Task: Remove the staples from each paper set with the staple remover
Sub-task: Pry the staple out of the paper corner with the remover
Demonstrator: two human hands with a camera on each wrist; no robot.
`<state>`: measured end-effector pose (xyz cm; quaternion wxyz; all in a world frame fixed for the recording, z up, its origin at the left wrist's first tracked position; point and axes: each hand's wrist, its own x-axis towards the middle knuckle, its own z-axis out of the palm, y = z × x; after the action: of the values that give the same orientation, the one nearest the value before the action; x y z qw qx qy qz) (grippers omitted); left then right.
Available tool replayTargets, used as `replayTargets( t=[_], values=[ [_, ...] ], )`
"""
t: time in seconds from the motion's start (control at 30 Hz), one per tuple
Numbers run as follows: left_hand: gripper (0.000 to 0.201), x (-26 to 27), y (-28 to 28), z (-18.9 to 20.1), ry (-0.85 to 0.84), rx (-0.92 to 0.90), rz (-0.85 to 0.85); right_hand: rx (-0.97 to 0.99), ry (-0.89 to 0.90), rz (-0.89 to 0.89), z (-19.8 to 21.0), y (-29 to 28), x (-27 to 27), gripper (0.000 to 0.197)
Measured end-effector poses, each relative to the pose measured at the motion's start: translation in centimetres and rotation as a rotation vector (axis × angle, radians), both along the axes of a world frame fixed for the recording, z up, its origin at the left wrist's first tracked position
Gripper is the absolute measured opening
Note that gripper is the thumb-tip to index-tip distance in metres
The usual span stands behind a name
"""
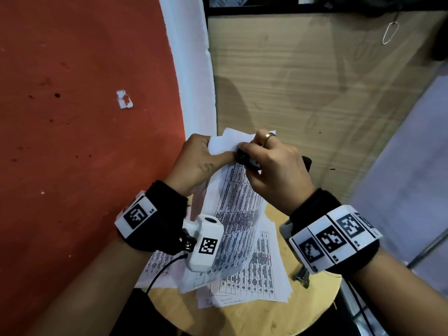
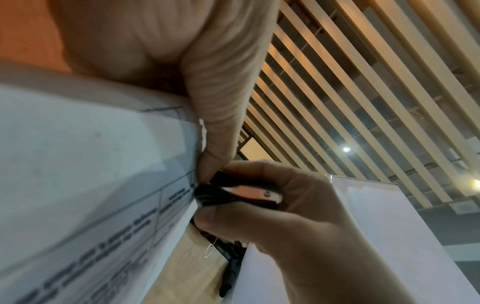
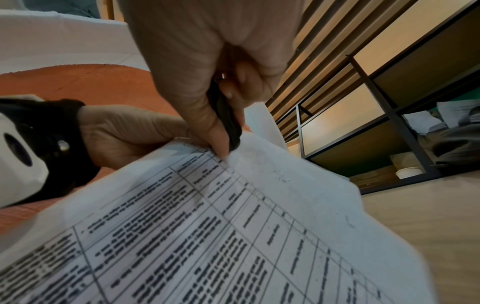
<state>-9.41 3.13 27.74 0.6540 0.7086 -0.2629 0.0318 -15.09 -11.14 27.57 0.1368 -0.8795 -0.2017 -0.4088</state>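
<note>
I hold a stapled paper set [image 1: 236, 190] printed with tables up in the air above a round wooden stool [image 1: 312, 304]. My left hand [image 1: 206, 157] pinches its top corner, thumb on the front. My right hand [image 1: 271, 163] grips a black staple remover [image 1: 244, 158] whose tip bites the paper's top edge right beside the left thumb. In the left wrist view the staple remover [image 2: 233, 195] shows black handles and a metal plate, squeezed between the right thumb and fingers. In the right wrist view the staple remover [image 3: 226, 117] meets the paper set [image 3: 233, 226] at its corner. The staple itself is hidden.
More printed sheets [image 1: 254, 282] lie piled on the stool under my hands. A dark metal tool [image 1: 301, 276] lies on the stool's right side. An orange wall [image 1: 84, 117] stands at left, a wooden cabinet panel [image 1: 315, 81] behind, with a paper clip [image 1: 389, 32] hanging on it.
</note>
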Motion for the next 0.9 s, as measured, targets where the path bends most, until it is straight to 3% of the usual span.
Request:
replayTargets(
  t=[0.2,0.5,0.7,0.9],
  values=[
    [0.018,0.5,0.0,-0.2,0.093,-0.027,-0.069,0.048,-0.013,0.002,0.2,-0.3,0.0,0.027],
    [0.023,1.1,0.3,-0.1,0.112,-0.044,-0.184,0.25,0.016,0.09,-0.1,-1.0,0.2,0.031],
    [0.016,1.2,0.0,-0.7,0.098,-0.085,-0.094,0.33,-0.044,0.124,0.8,-1.7,0.6,0.031],
    [0.016,1.5,-0.3,-1.0,0.017,-0.048,-0.018,0.326,0.044,0.033,-0.9,-2.2,0.7,0.032]
  ],
)
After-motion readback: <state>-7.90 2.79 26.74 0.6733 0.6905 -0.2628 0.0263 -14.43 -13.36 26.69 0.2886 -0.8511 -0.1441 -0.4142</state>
